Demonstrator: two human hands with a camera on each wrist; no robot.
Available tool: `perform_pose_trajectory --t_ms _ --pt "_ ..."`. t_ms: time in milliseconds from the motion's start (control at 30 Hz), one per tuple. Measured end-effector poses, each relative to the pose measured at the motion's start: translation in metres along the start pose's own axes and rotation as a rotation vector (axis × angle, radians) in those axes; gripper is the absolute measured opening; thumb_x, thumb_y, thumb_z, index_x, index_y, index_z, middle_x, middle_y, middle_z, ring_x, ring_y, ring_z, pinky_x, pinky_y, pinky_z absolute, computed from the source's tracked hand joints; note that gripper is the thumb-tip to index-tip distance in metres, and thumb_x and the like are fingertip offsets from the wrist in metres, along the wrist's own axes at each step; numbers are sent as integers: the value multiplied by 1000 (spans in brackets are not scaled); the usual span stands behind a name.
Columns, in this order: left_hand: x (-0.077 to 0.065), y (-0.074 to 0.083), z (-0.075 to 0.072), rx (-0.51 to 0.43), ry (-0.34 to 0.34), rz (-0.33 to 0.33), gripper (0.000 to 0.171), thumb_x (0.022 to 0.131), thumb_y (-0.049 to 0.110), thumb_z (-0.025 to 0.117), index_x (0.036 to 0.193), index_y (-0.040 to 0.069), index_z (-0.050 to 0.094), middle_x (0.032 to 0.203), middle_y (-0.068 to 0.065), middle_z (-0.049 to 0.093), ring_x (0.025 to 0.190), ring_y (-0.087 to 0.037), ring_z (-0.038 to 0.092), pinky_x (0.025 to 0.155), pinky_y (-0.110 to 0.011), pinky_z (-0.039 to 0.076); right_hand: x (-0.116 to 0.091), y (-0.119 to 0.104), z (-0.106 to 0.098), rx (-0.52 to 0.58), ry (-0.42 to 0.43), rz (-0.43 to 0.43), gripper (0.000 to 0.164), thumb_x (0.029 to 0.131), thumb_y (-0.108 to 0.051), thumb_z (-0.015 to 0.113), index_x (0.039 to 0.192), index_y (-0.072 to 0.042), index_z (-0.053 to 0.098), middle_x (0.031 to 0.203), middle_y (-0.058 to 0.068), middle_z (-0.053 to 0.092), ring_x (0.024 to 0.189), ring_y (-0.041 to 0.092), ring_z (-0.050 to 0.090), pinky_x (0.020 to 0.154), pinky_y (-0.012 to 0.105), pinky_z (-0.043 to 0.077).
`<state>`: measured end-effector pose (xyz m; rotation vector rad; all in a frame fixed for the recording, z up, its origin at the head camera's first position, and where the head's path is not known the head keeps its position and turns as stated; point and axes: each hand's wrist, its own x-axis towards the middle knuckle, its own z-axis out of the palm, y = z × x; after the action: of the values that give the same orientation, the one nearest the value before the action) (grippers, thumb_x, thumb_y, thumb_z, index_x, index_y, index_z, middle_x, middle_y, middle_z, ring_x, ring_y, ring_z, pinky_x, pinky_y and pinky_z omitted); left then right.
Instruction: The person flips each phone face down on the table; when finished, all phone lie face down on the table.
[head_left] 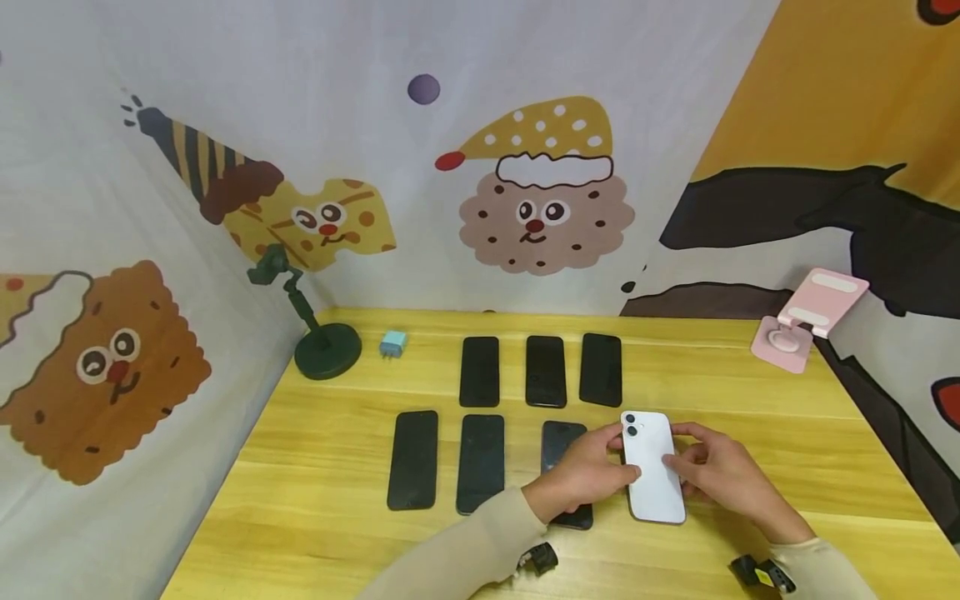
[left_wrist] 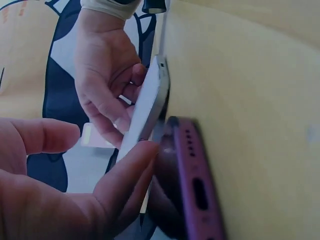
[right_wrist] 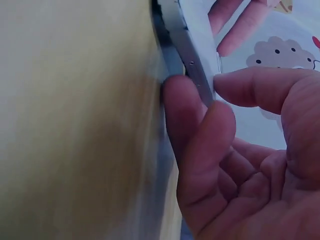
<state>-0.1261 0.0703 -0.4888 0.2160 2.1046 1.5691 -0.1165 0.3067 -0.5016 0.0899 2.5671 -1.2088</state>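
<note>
A white smartphone (head_left: 654,479) lies with its back and two camera lenses facing up, held between both hands close over the wooden table. My right hand (head_left: 716,471) pinches its right edge, thumb on the back and fingers underneath; the right wrist view shows this grip on the phone's side (right_wrist: 192,60). At the opposite edge is my left hand (head_left: 592,462), its fingertips on the rim and its thumb over the back. Beneath the left forearm, a dark phone (head_left: 562,437) is partly hidden; its purple-red edge (left_wrist: 197,175) shows beside the left fingers.
Several dark phones lie face up in two rows, among them one at the front left (head_left: 412,460) and one at the back (head_left: 546,371). A green stand (head_left: 327,350), a blue charger plug (head_left: 392,343) and a pink phone stand (head_left: 783,337) stand towards the back. Printed cloth (head_left: 360,100) hangs behind.
</note>
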Motion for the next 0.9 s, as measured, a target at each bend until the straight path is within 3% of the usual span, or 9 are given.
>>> perform_pose_trajectory --t_ms 200,400,567,900 --pt "-2 3 -4 4 -36 21 60 96 11 76 152 23 59 122 3 72 65 -11 62 58 -22 46 -2 -4 -1 -28 -6 -2 64 97 -22 78 149 4 51 80 7 71 64 23 68 51 35 57" --pt "-2 0 -6 -28 -51 -27 61 93 9 79 150 17 60 126 -3 69 79 -16 75 68 -26 61 -1 -2 -1 13 -46 19 64 97 -24 79 148 4 52 83 9 69 65 23 68 53 35 60" --pt "-1 -3 -8 -15 -51 -56 63 93 11 80 151 13 57 133 -5 67 79 -18 76 70 -27 61 -1 1 1 39 -71 33 69 96 -25 80 151 3 49 82 10 68 65 24 69 53 35 60" --pt "0 -4 -14 -105 -76 -51 64 94 8 79 152 8 54 142 -10 64 84 -20 77 77 -34 65 0 1 -1 65 -79 45 72 96 -26 80 155 -2 47 81 12 67 66 26 70 54 36 60"
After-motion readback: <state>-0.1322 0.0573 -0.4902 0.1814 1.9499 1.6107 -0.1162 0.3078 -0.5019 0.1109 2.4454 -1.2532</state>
